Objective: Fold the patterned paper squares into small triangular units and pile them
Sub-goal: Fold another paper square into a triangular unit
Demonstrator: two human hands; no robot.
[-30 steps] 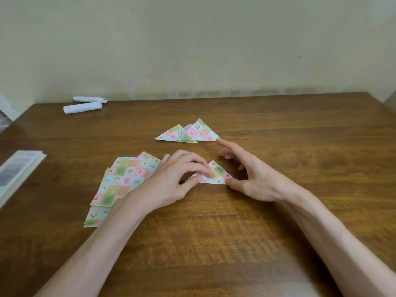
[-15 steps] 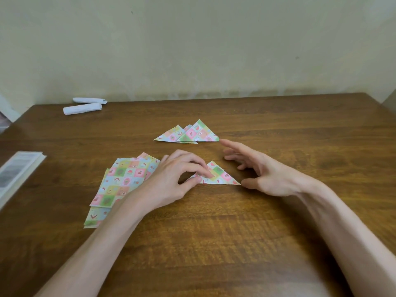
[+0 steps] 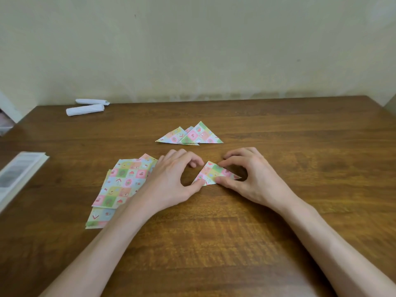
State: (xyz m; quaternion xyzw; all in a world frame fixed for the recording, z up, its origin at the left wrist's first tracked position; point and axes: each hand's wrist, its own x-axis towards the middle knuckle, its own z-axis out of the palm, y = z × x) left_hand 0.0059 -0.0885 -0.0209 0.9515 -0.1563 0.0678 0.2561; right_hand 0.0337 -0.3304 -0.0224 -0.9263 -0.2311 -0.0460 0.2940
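The folded triangle [image 3: 214, 173] lies flat on the counter [image 3: 300, 146], its left corner pinned by the left hand [image 3: 171, 179] in a curled grip, its right half pinched by the right hand [image 3: 250, 176], finished triangles [image 3: 192, 135] piled just beyond, unfolded squares [image 3: 122, 183] stacked beside the left wrist.

2 bare forearms in view: left forearm [image 3: 102, 243] and right forearm [image 3: 334, 239], both slim, uncovered as far as visible. Same for left hand [image 3: 171, 179] and right hand [image 3: 250, 176]: bare, long slender fingers. Knuckle ridges and wrist bone show on the right hand.
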